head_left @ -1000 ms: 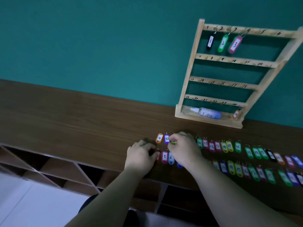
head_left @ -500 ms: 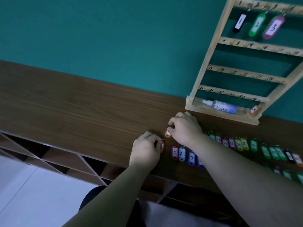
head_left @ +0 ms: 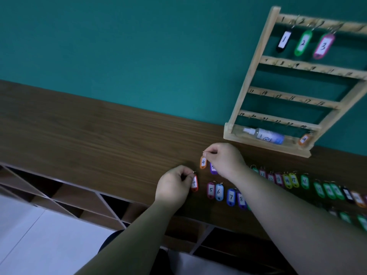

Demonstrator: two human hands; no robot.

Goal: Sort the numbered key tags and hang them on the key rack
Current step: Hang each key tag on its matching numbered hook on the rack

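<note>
My right hand (head_left: 224,161) pinches the ring of an orange tag marked 4 (head_left: 203,162), which hangs just above the wooden counter (head_left: 99,139). My left hand (head_left: 174,185) pinches the ring of a red tag also marked 4 (head_left: 194,183). Tags 5 (head_left: 211,190), 6 (head_left: 219,192), 7 (head_left: 231,197) and 8 (head_left: 241,199) lie in a near row; a far row of several more tags (head_left: 287,180) runs right. The wooden key rack (head_left: 256,62) leans on the teal wall with tags 1 (head_left: 284,41), 2 (head_left: 303,43), 3 (head_left: 324,46) hung on its top rail.
A small spray bottle (head_left: 266,135) and an orange tag (head_left: 303,139) lie in the rack's bottom tray. Open cubby compartments (head_left: 59,195) sit under the counter's front edge. A purple tag (head_left: 213,169) is partly hidden under my right hand.
Both hands have lifted a tag by its ring: the right raised the orange 4, the left picked up the red 4. The camera has swung so the rack sits higher right.
</note>
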